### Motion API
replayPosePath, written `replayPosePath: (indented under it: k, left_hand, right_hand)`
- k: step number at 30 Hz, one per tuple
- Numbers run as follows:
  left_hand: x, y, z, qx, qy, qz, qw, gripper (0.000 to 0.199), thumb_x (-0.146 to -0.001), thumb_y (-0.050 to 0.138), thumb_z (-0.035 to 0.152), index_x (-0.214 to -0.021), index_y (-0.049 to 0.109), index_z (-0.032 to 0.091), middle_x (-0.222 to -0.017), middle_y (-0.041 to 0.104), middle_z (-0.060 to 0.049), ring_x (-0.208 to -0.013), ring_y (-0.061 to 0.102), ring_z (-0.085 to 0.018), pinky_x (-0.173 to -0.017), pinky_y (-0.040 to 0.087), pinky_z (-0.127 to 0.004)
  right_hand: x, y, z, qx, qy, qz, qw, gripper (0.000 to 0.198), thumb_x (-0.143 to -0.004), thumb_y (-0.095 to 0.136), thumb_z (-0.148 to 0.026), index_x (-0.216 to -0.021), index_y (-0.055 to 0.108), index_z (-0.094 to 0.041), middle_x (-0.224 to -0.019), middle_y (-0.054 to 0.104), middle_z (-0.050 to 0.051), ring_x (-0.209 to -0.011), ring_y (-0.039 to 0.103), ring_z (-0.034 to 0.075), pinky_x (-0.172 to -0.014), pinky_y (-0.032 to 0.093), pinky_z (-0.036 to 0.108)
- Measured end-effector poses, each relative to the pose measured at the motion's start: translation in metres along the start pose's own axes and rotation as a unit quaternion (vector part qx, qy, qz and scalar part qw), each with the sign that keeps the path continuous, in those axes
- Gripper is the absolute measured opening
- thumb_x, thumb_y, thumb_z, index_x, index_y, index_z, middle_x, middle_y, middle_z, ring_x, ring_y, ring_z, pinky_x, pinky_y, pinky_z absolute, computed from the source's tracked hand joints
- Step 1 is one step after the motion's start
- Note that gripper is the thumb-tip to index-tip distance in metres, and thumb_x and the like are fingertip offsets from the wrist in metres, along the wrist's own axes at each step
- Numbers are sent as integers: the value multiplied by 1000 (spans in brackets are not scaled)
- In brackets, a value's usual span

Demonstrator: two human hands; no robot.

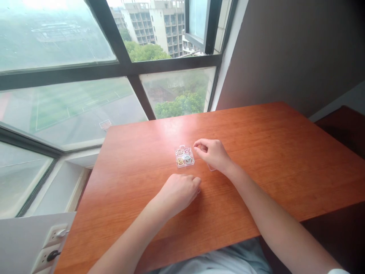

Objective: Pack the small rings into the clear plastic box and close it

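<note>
A small clear plastic box (184,166) lies on the table with several thin rings in its compartments. Gold rings (180,161) sit at the near left, silvery-blue rings (188,159) at the near right, pinkish ones (186,150) at the far right. My right hand (213,153) hovers just right of the box, thumb and forefinger curled together; whatever they hold is too small to make out. Nearer to me, my left hand (179,192) is closed, knuckles up. A thin pale loop, seemingly a ring (199,191), peeks out at its fingertips.
Below my right hand shows the edge of another clear plastic piece (211,168), mostly hidden. The brown wooden table (128,182) reaches a window frame (176,64) at the back. Wall sockets (48,251) with plugs are at the lower left, beside the table.
</note>
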State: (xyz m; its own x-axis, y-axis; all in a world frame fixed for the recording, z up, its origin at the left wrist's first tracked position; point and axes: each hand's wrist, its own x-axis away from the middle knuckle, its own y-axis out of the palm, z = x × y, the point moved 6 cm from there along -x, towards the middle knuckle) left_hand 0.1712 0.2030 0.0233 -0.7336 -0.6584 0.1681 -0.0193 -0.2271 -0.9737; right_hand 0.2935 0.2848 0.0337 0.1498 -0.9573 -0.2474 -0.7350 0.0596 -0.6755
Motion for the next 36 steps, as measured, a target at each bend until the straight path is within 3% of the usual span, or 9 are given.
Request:
replayPosePath:
  k: [4,8,11,17,24,36]
  left_hand:
    - [-2,-7,-18,82,-50,90,991,13,-90,46,22,-85,59,21,-79,69,0,-64,61,-14,-52,33,-22]
    - [-1,-21,-50,160,-140,201,956,9,-85,52,22,-85,61,21,-70,65,2,-58,54,-10,-57,35,-20]
    - [-6,-32,-67,178,-152,241,942,10,-85,53,24,-82,62,20,-62,60,3,-55,50,-9,-56,34,-21]
    - [-26,-43,-86,168,-151,244,943,15,-85,53,27,-84,65,19,-63,63,1,-54,50,-10,-55,32,-22]
    - [-46,-37,-95,147,-168,212,951,16,-82,54,27,-83,67,19,-65,65,-1,-53,50,-12,-52,29,-23]
    - [-31,-33,-107,192,-172,247,934,15,-84,54,28,-82,66,19,-62,62,2,-54,51,-10,-54,33,-22]
  right_hand:
    - [-1,-2,2,-2,4,2,1000,11,-80,59,-23,-81,70,-19,-55,55,-5,-53,48,10,-56,34,21]
    - [-1,-5,4,3,9,8,1000,11,-80,59,-23,-81,70,-19,-56,56,-5,-54,49,10,-57,34,21]
    - [-2,-6,5,3,8,13,1000,11,-80,59,-23,-81,70,-19,-57,56,-5,-54,49,10,-57,35,21]
    - [-3,-7,7,6,11,21,1000,11,-79,60,-23,-81,70,-20,-56,56,-5,-53,49,9,-56,34,21]
    - [-4,-9,10,5,12,32,999,10,-78,61,-21,-81,71,-21,-57,57,-5,-54,50,9,-55,33,21]
    - [-5,-11,11,17,19,27,999,10,-79,61,-22,-81,71,-20,-58,59,-4,-55,51,10,-56,34,22]
